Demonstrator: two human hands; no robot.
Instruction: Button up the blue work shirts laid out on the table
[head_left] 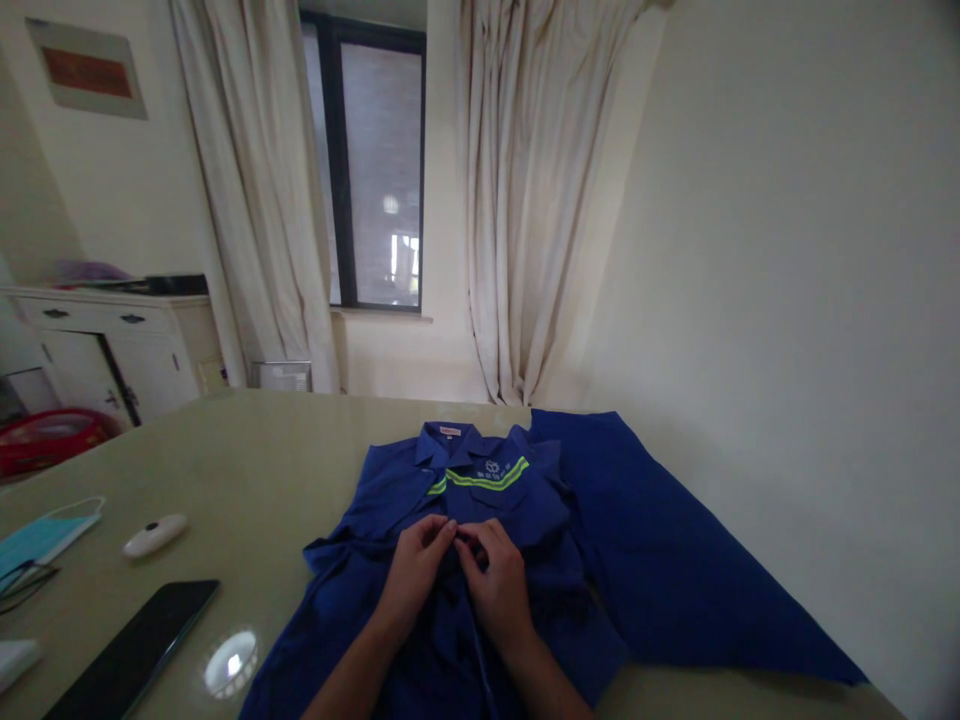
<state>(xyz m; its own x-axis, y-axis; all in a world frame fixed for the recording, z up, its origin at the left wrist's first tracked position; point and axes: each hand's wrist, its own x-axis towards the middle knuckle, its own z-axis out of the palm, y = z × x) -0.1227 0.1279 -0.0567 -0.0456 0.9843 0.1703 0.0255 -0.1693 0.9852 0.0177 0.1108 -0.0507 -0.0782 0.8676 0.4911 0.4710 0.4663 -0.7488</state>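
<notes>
A blue shirt (487,490) lies flat on the tabletop (285,450), with its collar at the far end. The left hand (415,568) and the right hand (496,585) meet at the middle of its front, fingers pinched tight on the cloth. It may be a button there, but it is too dark to tell. The two edges could slip apart or sit crooked if one hand pulls harder. More blue cloth (675,560) lies just beside it.

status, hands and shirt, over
Left hand and right hand both pinching front opening of blue shirt. Shirt spread on table, collar far side. Phone off left, clear of it.
</notes>
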